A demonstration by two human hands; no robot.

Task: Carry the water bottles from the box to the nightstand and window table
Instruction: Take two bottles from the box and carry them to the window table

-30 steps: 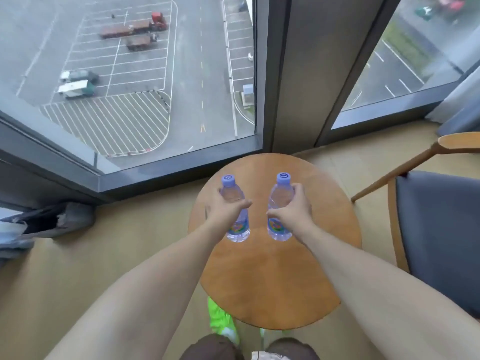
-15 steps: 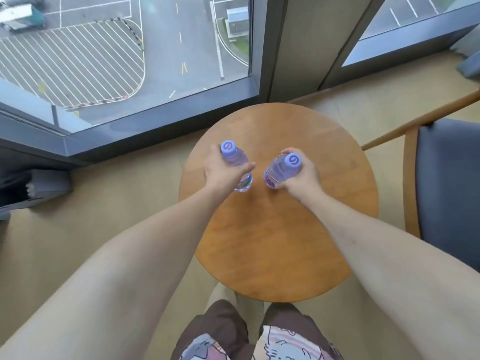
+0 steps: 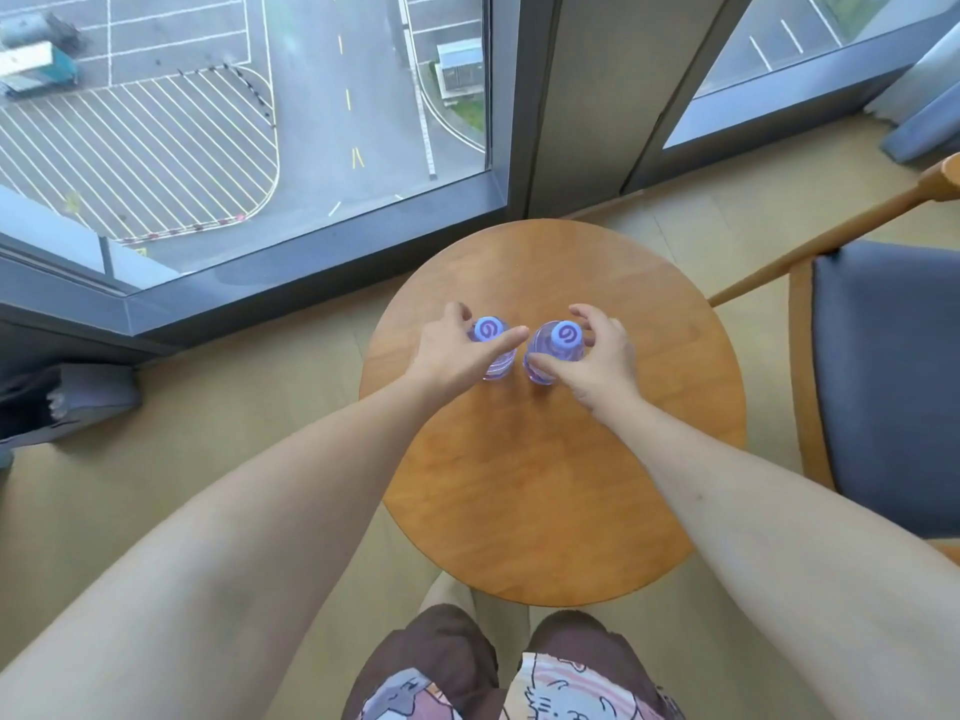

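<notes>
Two clear water bottles with purple caps stand upright side by side on the round wooden window table (image 3: 561, 491), seen from straight above. My left hand (image 3: 452, 350) curves around the left bottle (image 3: 491, 332), its thumb stretched straight past the cap and its fingers lifted off on the far side. Around the right bottle (image 3: 558, 337) my right hand (image 3: 597, 361) is cupped, fingers spread, thumb near the bottle's front. Both grips look loosened. The box and the nightstand are out of view.
A floor-to-ceiling window (image 3: 311, 148) with a grey frame runs just behind the table. A wooden chair with a grey-blue cushion (image 3: 883, 387) stands close on the right. A dark bag (image 3: 57, 402) lies on the floor at the left.
Both bottles went from tilted in closed hands to standing upright on the table. My fingers have spread apart around them. The view has shifted more directly over the table.
</notes>
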